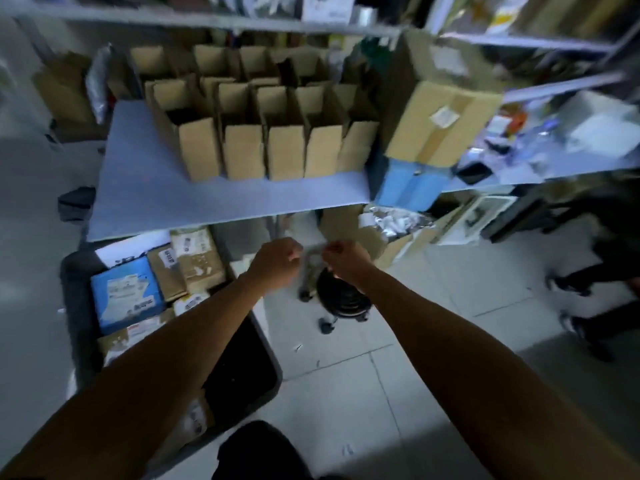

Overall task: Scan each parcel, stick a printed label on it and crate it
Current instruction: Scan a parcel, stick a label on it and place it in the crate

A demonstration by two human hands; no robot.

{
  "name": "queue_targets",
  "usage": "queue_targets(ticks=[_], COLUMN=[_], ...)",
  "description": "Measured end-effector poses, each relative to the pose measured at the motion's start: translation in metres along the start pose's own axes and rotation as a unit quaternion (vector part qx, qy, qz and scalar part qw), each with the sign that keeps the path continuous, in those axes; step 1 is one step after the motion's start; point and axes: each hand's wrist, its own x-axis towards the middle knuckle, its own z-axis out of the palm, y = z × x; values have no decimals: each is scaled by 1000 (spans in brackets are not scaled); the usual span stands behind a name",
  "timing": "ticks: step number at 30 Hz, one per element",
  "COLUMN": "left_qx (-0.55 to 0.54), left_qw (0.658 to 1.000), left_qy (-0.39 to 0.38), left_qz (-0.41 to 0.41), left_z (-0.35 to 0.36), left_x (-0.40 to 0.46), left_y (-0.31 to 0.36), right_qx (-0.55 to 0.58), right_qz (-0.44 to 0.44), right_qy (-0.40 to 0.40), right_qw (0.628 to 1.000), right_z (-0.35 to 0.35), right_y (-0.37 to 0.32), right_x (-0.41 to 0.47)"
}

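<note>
Peeling a label above the floor, just off the shelf's front edge.

Left hand (277, 263) and right hand (344, 259) curled nearly closed, pinching a small blurred label (313, 252) between them; labelled parcels (156, 282) packed in dark crate (74, 306) below the shelf's (138, 199) left front corner.

Open cardboard boxes (263, 147) stand on the grey shelf (145, 192).

We can't read any text; labels on the crate parcels (128, 296) lower left are too blurred.
</note>
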Motion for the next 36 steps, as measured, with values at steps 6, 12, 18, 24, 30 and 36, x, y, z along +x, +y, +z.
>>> queue_targets(ticks=[6, 12, 18, 24, 30, 36], left_qx=[243, 365, 340, 322, 303, 265], left_qw=[938, 788, 676, 560, 516, 547], left_qy=[-44, -63, -145, -222, -285, -401], left_qz=[241, 492, 638, 730, 749, 685], left_z=[135, 315, 444, 542, 630, 753], left_x=[-15, -118, -258, -368, -425, -423], left_y=[229, 423, 526, 559, 594, 666], right_qx=[-227, -290, -237, -145, -59, 129], right_qz=[45, 226, 399, 514, 588, 570], right_qy=[197, 341, 413, 439, 429, 475], right_qw=[953, 865, 784, 722, 683, 658], right_z=[-215, -332, -346, -325, -324, -379], right_y=[121, 281, 401, 471, 550, 673], right_x=[-138, -314, -480, -584, -636, -645])
